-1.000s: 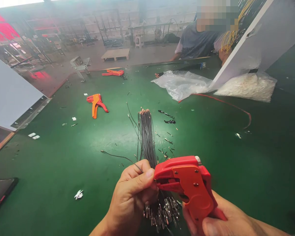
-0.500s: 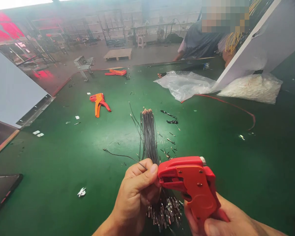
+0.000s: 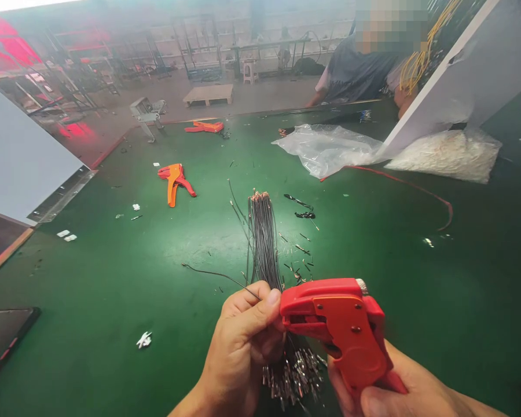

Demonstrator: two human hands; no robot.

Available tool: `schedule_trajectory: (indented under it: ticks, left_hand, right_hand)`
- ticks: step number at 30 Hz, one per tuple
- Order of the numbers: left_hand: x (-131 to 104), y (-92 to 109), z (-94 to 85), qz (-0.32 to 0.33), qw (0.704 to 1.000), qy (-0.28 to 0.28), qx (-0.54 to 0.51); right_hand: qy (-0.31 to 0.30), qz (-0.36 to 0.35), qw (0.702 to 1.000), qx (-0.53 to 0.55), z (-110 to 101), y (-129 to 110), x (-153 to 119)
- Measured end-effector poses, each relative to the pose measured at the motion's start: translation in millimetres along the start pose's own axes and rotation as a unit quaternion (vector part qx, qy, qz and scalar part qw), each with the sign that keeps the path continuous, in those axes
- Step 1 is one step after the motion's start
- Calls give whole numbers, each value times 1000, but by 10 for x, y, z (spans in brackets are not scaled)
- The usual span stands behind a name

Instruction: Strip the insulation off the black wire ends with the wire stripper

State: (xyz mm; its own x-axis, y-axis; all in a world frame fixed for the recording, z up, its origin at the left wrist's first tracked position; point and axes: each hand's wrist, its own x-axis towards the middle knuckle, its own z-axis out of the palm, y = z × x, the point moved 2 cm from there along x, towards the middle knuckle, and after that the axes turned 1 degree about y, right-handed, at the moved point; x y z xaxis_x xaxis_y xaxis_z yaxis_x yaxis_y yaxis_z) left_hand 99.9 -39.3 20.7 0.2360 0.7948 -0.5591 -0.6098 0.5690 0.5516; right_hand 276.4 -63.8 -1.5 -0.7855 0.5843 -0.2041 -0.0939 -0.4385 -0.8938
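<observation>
My left hand (image 3: pixel 247 336) pinches a thin black wire (image 3: pixel 217 273), whose free end points left over the green table. My right hand (image 3: pixel 386 376) is wrapped round the handle of a red wire stripper (image 3: pixel 347 330). The stripper's jaws touch the fingertips of my left hand, and the wire's end there is hidden. Behind and beneath my hands lies a long bundle of black wires (image 3: pixel 264 237), with bare copper ends at the far side and metallic tips at the near side.
Two more strippers, one orange and red (image 3: pixel 173 182), one farther back (image 3: pixel 204 127), lie on the table (image 3: pixel 113 278). Wire scraps (image 3: pixel 303 249) are right of the bundle. A phone (image 3: pixel 8 336) is at left, plastic bags (image 3: pixel 330 150) at back right. A person (image 3: pixel 356 72) sits beyond.
The stripper and my right hand have shifted very slightly right and down. My left hand keeps its pinch on the wire.
</observation>
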Motion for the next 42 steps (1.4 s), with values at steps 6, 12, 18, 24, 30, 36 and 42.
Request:
schedule_trajectory:
  ticks: [6, 12, 18, 24, 30, 36, 42]
  left_hand:
    - [-2, -9, -17, 0, 1000, -19, 9]
    - [-4, -25, -41, 8, 999, -6, 48]
    - [4, -42, -92, 14, 996, -17, 84]
    - [15, -61, -96, 26, 996, -40, 81]
    - [39, -73, -76, 29, 997, -42, 62]
    - [47, -71, -55, 24, 997, -10, 66]
    - [55, -72, -37, 45, 997, 6, 65]
  right_hand:
    - [26, 18, 999, 13, -37, 160, -42]
    - [43, 20, 998, -33, -39, 110, -41]
    - [62, 11, 998, -31, -32, 112, -71]
    - [101, -5, 994, -50, -39, 183, -117]
    - [106, -15, 993, -43, -18, 120, -83]
    - [104, -12, 994, -38, 3, 47, -78]
    - [96, -1, 995, 20, 4, 133, -64]
